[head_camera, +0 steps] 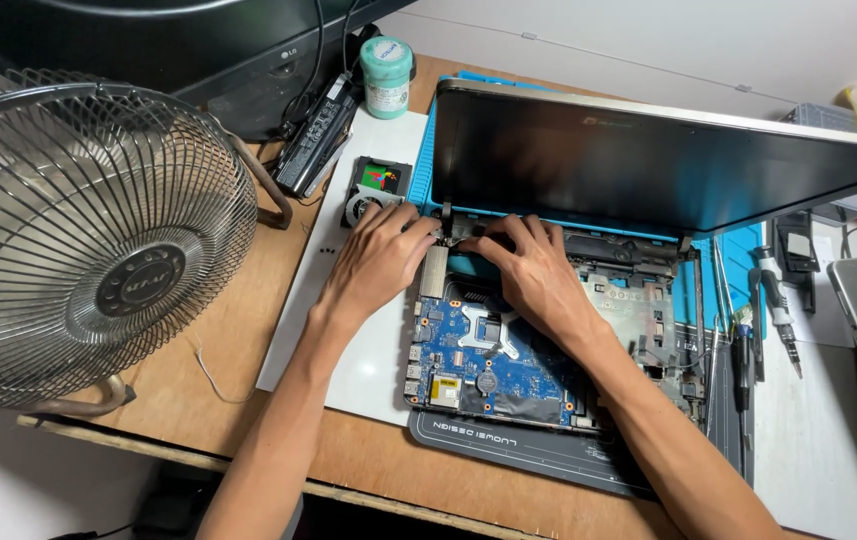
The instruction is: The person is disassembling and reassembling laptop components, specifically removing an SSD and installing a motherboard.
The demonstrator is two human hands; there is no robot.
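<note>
Nearest the viewer, both forearms come up over the wooden worktop (248,330) edge. Just below the hands lies the dark mat (508,450), and on it the opened laptop base (648,330) with its blue motherboard (468,365) bare, directly under the right wrist.

Left hand (373,262): fingers bent, tips pressing at the left hinge (434,268) corner of the base; grip loosely curled, not clamped round anything that shows. Right hand (533,272): fingers drawn together at the strip along the rear edge of the base, fingertips nearly touching those of the left; whether it pinches a small part, cannot tell.

Left of the left hand, a white board (348,340) under its wrist, and a small cooling fan (376,190) just past its fingers. Far left, a big wire desk fan (88,235). Right of the right arm, screwdrivers (773,310) lie on the blue mat (743,250).

Beyond both hands, the laptop lid (638,160) stands tilted back, screen dark. Further still, a green tub (386,75) and a black battery pack (320,135).
</note>
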